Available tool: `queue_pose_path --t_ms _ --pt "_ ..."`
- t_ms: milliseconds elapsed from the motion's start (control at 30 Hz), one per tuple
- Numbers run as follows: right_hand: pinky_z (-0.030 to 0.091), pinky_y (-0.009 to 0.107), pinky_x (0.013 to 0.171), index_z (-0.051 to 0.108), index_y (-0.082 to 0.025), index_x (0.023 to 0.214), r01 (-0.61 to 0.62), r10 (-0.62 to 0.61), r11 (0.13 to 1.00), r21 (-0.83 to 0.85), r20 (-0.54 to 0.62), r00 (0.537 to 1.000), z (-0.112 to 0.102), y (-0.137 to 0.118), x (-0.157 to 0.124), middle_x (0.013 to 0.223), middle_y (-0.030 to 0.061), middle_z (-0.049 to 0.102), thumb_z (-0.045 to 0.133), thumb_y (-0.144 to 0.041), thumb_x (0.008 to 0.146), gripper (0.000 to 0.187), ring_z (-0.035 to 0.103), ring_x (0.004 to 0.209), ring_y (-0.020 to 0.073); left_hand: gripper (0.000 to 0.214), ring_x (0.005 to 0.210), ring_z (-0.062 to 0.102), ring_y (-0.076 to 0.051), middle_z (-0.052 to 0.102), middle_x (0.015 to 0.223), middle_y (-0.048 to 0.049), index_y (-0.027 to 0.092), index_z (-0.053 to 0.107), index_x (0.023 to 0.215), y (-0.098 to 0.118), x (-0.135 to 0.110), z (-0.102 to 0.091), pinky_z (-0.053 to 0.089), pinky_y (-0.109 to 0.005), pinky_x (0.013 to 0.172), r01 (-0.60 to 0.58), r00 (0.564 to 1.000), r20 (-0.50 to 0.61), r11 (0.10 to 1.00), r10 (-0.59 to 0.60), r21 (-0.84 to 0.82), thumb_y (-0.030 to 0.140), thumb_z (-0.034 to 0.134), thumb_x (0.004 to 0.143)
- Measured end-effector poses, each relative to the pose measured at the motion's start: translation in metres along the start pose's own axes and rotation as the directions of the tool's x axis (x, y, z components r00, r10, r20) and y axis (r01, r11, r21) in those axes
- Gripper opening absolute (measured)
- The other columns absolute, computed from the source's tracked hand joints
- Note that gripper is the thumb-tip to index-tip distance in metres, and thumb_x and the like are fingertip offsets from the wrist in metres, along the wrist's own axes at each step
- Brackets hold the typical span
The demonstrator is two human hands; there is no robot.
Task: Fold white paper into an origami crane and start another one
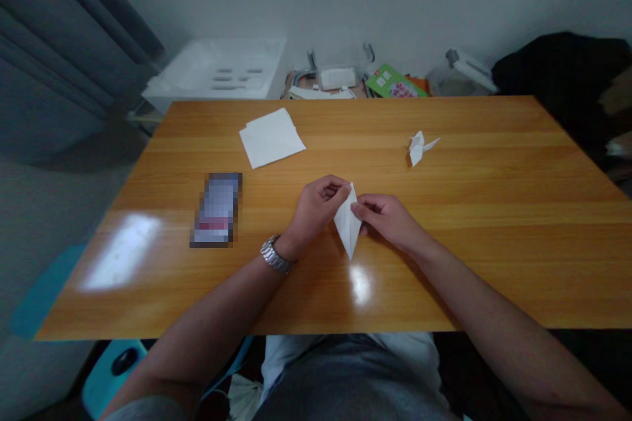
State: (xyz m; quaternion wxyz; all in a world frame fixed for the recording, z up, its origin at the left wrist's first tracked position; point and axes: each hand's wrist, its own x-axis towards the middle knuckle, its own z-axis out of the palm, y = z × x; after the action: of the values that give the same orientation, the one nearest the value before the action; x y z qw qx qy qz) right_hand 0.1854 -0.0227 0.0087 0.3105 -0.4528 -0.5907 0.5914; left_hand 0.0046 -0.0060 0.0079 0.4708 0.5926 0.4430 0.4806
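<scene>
A sheet of white paper folded into a narrow kite shape [349, 227] is held between both hands over the middle of the table, one point toward me. My left hand [320, 200], with a metal watch [276, 254] on its wrist, pinches the paper near its far tip. My right hand [382, 214] grips the right edge, thumb on top; its other fingers are partly hidden behind the paper. Farther off to the right lies a folded white paper crane [419, 147]. Several flat white sheets [272, 138] rest in a loose stack at the back left.
The wooden table [494, 230] stands against a wall. On its left lies a pixelated phone-shaped object [217, 209]. Behind the far edge are a white foam box [237, 72], a green booklet [392, 82] and a dark bundle [557, 72]. A blue stool [111, 375] is at lower left.
</scene>
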Motion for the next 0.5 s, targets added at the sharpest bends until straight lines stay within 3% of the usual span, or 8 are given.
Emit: queue_pose_path --t_ms 200,367,500 --pt "0.044 0.026 0.056 0.066 -0.018 0.079 -0.002 0.003 0.999 -0.043 0.022 1.0 0.0002 0.0004 -0.0009 0.067 -0.0007 0.064 0.066 -0.062 0.089 0.045 0.059 0.055 0.0127 0.024 0.072 0.066 -0.013 0.073 0.081 -0.0039 0.016 0.071 0.084 0.0009 0.0004 0.0006 0.053 -0.024 0.067 0.006 1.0 0.0 1.0 -0.006 -0.012 0.039 0.076 0.086" --pt "0.046 0.027 0.056 0.065 -0.018 0.079 -0.012 0.011 1.0 0.022 0.008 1.0 0.0041 -0.0051 -0.0023 0.069 -0.0004 0.062 0.066 -0.066 0.087 0.049 0.058 0.057 0.0131 0.023 0.069 0.064 -0.013 0.072 0.079 -0.0033 0.016 0.07 0.081 0.0034 0.0005 0.0004 0.051 -0.023 0.064 0.012 1.0 -0.02 0.999 -0.012 -0.03 0.038 0.075 0.087" --pt "0.044 0.026 0.055 0.067 -0.018 0.082 -0.023 0.023 1.0 0.014 0.003 1.0 0.0058 -0.0025 -0.0017 0.07 -0.0006 0.063 0.075 -0.061 0.082 0.043 0.056 0.059 0.0133 0.023 0.066 0.062 -0.012 0.071 0.075 -0.0026 0.016 0.07 0.079 0.0055 0.0 0.0007 0.05 -0.023 0.06 0.038 0.999 -0.036 0.999 -0.04 -0.039 0.038 0.075 0.086"
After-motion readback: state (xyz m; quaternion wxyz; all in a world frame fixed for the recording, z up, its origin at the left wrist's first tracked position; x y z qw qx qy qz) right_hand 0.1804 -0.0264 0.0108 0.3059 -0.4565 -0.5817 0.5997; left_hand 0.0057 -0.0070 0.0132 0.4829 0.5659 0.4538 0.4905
